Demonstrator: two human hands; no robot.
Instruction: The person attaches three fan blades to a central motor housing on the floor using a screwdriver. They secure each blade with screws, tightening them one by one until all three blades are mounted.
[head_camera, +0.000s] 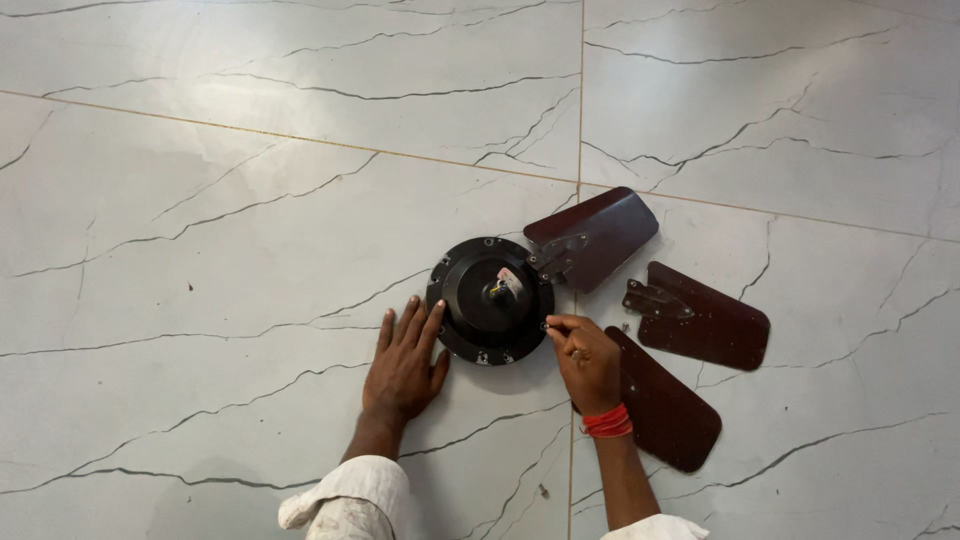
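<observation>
— Three dark red blades lie around the black fan motor (490, 300) on the marble floor (220, 220). Where are the hands?

— The left hand (403, 362) lies flat on the floor, fingers spread and released, its fingertips touching the motor's left rim. The right hand (587, 360) is at the motor's lower right edge, thumb and forefinger pinched together on something tiny at the rim; too small to name.

— Which hand is nearer the motor?

— Both touch it, from opposite sides. The motor lies up and between them, round, so it has no long axis.

— And the blades?

— The upper blade (592, 238) has its bracket against the motor's upper right rim, running away up and to the right. The middle blade (700, 316) lies apart, further right. The lower blade (662, 408) runs down to the right, partly under the right wrist with its red thread band (607, 422).

— Anything in the way?

— Only that lower blade, just beside the right hand. A small loose piece (543, 490) lies on the floor near the person's sleeves.
</observation>
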